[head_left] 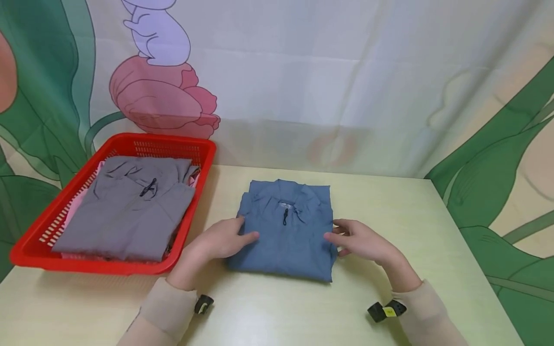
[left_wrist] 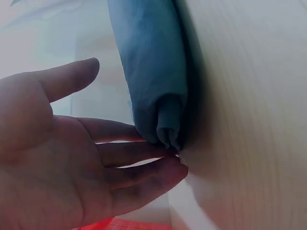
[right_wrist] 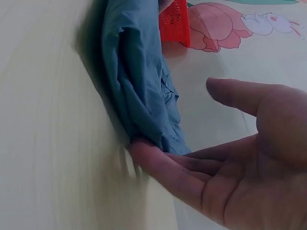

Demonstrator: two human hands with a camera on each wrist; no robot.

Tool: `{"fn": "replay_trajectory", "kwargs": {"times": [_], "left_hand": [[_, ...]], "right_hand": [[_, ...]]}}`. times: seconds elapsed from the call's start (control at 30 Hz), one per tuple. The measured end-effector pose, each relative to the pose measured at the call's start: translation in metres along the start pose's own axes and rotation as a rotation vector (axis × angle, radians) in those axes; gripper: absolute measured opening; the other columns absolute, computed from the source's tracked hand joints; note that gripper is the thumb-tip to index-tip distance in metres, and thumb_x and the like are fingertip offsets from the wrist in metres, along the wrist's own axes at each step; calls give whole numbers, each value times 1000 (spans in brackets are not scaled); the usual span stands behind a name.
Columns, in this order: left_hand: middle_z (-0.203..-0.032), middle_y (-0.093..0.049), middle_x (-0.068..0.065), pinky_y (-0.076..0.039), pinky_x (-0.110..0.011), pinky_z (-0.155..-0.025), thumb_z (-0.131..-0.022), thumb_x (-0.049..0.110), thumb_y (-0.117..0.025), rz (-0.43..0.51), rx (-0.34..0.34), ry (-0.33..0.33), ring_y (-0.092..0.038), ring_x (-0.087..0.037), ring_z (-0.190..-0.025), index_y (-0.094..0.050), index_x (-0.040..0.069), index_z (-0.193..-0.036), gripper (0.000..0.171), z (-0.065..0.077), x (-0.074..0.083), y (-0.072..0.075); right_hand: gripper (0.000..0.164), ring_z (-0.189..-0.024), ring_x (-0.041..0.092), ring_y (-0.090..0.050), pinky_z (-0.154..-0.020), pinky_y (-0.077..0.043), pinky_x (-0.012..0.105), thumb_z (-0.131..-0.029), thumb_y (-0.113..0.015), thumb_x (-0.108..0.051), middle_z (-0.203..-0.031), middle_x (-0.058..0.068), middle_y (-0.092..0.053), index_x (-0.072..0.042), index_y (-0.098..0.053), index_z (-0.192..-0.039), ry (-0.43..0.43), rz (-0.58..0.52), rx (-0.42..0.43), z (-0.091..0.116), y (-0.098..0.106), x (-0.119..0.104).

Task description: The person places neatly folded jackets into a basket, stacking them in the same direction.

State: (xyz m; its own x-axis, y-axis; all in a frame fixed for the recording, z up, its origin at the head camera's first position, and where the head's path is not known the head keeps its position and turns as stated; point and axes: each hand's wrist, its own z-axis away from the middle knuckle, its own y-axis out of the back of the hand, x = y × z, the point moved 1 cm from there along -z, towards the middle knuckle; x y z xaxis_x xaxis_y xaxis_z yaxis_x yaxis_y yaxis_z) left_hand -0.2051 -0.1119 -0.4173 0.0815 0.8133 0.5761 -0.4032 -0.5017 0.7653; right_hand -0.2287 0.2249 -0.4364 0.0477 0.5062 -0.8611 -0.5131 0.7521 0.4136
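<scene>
A folded blue jacket (head_left: 281, 252) lies flat on the table (head_left: 277, 312), its collar toward the back and a dark cord pull at the neck. At its left side is my left hand (head_left: 224, 238); in the left wrist view the fingers reach out straight to the folded edge (left_wrist: 148, 72), thumb raised apart from it. On the opposite side, my right hand (head_left: 360, 240) has its fingertips at the jacket's lower edge. The right wrist view shows those fingers (right_wrist: 168, 172) extended against the blue cloth (right_wrist: 139, 72), with the thumb clear of it.
To the left stands a red plastic basket (head_left: 108, 266) with slotted walls. A folded grey jacket (head_left: 130, 211) lies on top inside it, over pink cloth (head_left: 75, 206). Behind the table hangs a printed curtain (head_left: 281, 86).
</scene>
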Motion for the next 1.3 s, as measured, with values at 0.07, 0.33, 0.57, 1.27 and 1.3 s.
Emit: {"fn": "replay_trajectory", "kwargs": {"times": [0.07, 0.33, 0.57, 1.27, 1.3], "left_hand": [[-157, -38, -27, -36, -55, -114, -104, 39, -58, 27, -1, 3, -38, -43, -144, -32, -13, -153, 76, 0, 0, 1], [-161, -33, -26, -34, -56, -115, -103, 43, -58, 164, 9, -14, -32, -44, -147, -29, -11, -156, 80, -2, -2, 4], [-164, -24, -27, -27, -57, -117, -105, 42, -55, 310, 79, 10, -26, -44, -150, -17, -11, -158, 84, -5, -2, 4], [-150, -45, -31, -38, -57, -112, -107, 27, -53, 316, 195, 41, -46, -46, -136, -38, -16, -148, 62, -16, -9, -3], [-150, -45, -31, -38, -57, -112, -107, 27, -53, 305, 194, 44, -45, -47, -136, -38, -17, -148, 62, -16, -10, -3]], "right_hand": [[80, -116, 34, -65, -87, -59, 41, -103, -65, -30, -144, 32, -50, 17, -24, -153, 9, -43, -8, -1, 0, 0], [76, -129, 41, -55, -100, -52, 45, -105, -61, -28, -153, 34, -39, 15, -22, -155, 30, -147, -9, -7, 1, 3], [71, -143, 47, -37, -101, -51, 47, -106, -58, -22, -160, 33, -27, 14, -21, -156, 60, -270, -53, -10, -3, 6], [84, -133, 40, -50, -90, -56, 43, -99, -70, -17, -159, 27, -32, 0, -17, -162, 14, -309, -41, -14, -11, 7], [85, -135, 41, -48, -90, -57, 43, -99, -70, -17, -160, 27, -30, -1, -16, -162, 8, -301, -35, -15, -11, 7]]}}
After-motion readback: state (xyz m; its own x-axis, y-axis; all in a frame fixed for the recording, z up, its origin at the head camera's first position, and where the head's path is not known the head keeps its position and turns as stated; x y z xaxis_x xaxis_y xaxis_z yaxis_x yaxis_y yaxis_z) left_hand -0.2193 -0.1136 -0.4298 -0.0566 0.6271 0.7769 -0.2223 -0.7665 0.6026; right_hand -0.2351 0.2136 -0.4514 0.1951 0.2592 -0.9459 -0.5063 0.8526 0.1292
